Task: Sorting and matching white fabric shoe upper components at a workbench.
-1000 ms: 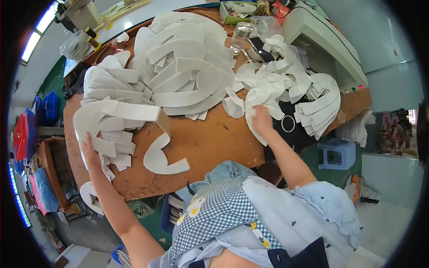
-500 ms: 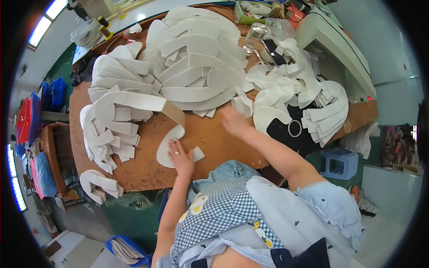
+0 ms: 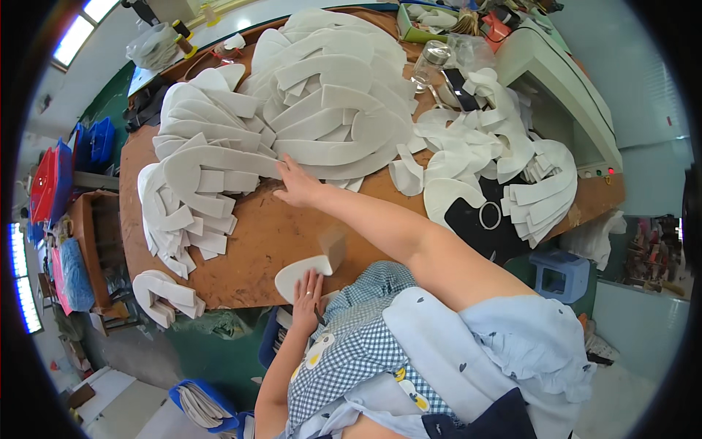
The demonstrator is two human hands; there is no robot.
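Note:
My left hand (image 3: 308, 296) lies with its fingers stretched out on a curved white felt-like piece (image 3: 298, 274) at the front edge of the brown table. One end of that piece stands up, blurred, and the part near my body is partly hidden by the hand. My right hand (image 3: 298, 185) reaches across to the left, fingers apart, at the end of the top long curved piece (image 3: 232, 160) on the left pile. Whether its fingertips touch that piece, I cannot tell. Behind it rises a large heap of similar white pieces (image 3: 336, 95).
More white pieces (image 3: 457, 157) lie at the right beside a black mat (image 3: 468, 227) with a white ring (image 3: 490, 215). A glass jar (image 3: 431, 62), a phone (image 3: 459, 89) and a pale machine housing (image 3: 556, 88) stand behind. A small stack (image 3: 167, 296) sits at the left front corner.
My left hand has drawn the curved piece toward the table's front edge, and its raised end has come away from the left pile. My right hand has swung left toward that pile.

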